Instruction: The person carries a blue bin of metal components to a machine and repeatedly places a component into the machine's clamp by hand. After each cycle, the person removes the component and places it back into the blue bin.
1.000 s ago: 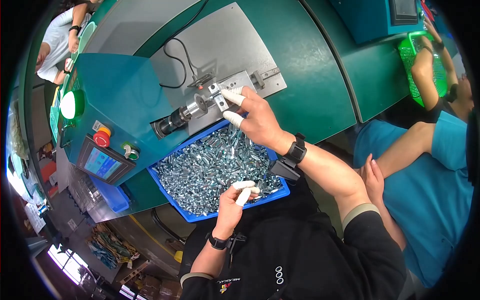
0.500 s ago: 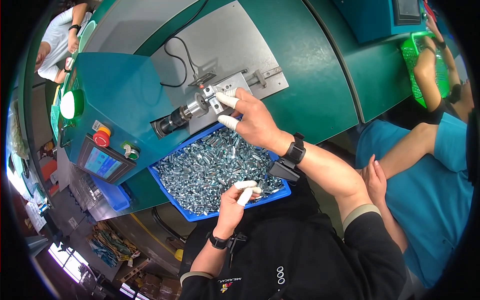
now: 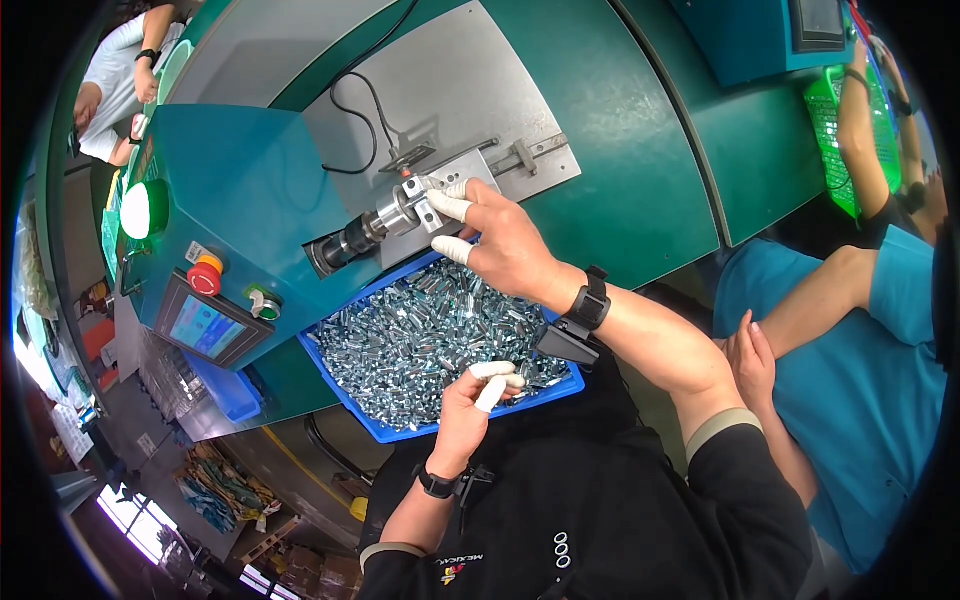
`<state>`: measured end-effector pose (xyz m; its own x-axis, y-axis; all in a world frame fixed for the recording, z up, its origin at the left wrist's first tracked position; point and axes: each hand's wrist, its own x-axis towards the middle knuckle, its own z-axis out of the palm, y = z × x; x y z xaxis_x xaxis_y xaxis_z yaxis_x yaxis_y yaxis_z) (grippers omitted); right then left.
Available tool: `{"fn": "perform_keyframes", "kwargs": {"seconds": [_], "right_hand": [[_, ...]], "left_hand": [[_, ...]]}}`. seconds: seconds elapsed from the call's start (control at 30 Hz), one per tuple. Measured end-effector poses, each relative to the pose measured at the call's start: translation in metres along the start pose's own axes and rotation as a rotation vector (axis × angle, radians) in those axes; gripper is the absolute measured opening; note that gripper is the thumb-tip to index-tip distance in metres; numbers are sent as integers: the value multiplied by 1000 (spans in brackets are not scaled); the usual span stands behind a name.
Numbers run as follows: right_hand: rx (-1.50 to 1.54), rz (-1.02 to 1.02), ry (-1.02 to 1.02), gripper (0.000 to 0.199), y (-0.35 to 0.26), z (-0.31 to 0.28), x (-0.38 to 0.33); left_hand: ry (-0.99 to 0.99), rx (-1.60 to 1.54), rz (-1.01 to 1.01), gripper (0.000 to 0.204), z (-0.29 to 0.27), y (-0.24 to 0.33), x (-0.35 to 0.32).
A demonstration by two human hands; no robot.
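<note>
A person's right hand (image 3: 512, 245), white covers on its fingertips, reaches to a silver, two-pronged metal block (image 3: 428, 216) on a flat steel slide (image 3: 470, 172); the thumb stands apart from the forefinger, leaving the hand partly wide. The block sits right against a round silver spindle head (image 3: 394, 211) on a dark shaft from a teal machine housing (image 3: 240, 160). The step in hand appears to be setting the block close to that head; the next move seems to call for a light, steady touch, with fingertips clear of the head. The left hand (image 3: 463, 420) hovers over the near edge of a blue plastic tray (image 3: 400, 434) heaped with short, shiny metal pieces (image 3: 400, 330); its covered fingertips are drawn close together, and I cannot tell whether they hold a piece. Room is tight on the spindle side, and the tray's far rim runs just below the slide. More open room lies rightward over the green tabletop (image 3: 620, 150). A co-worker in teal (image 3: 840, 380) sits close to the right elbow, limiting any sideways swing.
</note>
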<state>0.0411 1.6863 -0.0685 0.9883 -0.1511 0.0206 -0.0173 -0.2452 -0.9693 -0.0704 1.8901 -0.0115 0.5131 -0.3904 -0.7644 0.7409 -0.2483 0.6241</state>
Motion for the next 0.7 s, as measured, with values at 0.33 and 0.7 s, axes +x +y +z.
{"fn": "perform_keyframes", "kwargs": {"seconds": [0.33, 0.7], "right_hand": [[7, 56, -23, 50, -1, 1, 1], [18, 65, -23, 48, -3, 3, 2]], "left_hand": [[-18, -1, 20, 23, -3, 4, -4], [-29, -11, 11, 23, -7, 3, -3]]}}
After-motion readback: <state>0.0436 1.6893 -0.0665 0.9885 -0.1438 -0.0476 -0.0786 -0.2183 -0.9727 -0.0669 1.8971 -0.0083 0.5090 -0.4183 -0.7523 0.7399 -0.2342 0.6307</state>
